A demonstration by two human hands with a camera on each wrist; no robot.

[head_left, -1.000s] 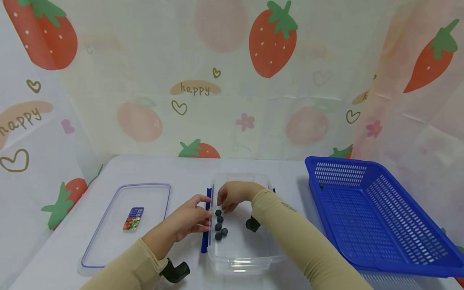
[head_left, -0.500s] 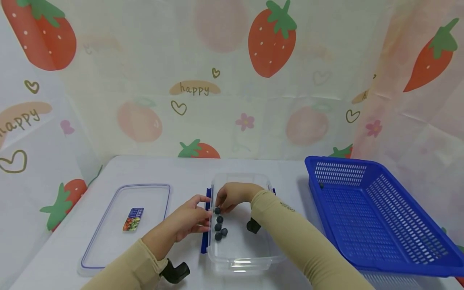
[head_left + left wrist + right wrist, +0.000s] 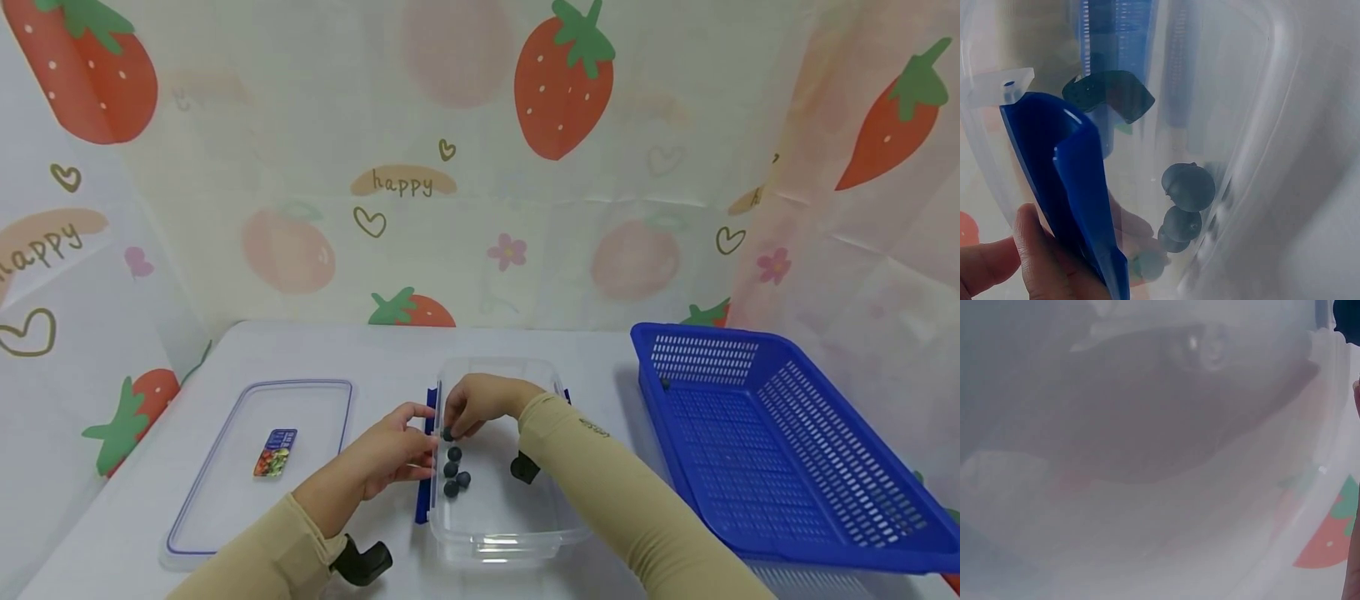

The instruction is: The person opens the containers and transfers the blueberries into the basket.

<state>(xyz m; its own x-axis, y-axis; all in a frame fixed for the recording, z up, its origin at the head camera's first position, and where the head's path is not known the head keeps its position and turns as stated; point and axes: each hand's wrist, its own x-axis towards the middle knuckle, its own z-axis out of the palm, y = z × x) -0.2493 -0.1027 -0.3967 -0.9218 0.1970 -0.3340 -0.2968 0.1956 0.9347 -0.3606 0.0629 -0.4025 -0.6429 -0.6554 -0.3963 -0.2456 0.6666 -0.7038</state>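
In the head view, a clear plastic box (image 3: 517,508) stands mid-table, with several blueberries (image 3: 451,470) lined along its inner left wall. My right hand (image 3: 483,402) reaches inside and pinches one more blueberry (image 3: 448,434) at the far end of that line. Outside the box, the left hand (image 3: 386,454) rests its extended fingertips on the left wall by a blue latch (image 3: 424,492). The left wrist view has that latch hanging down, left fingers (image 3: 1038,262) beside it, and berries through the plastic. Mostly blurred box wall fills the right wrist view.
A blue perforated basket (image 3: 795,467) occupies the right side, with one small dark berry (image 3: 665,384) at its far left. Left of the box lies a clear lid (image 3: 225,517) with blue edging, and a printed label (image 3: 275,453) on it. Strawberry-patterned sheets (image 3: 480,250) surround the table.
My right fingers shift slightly left and away, bringing the end blueberry with them, so it sits farther from the rest of the line. The left hand has stayed put.
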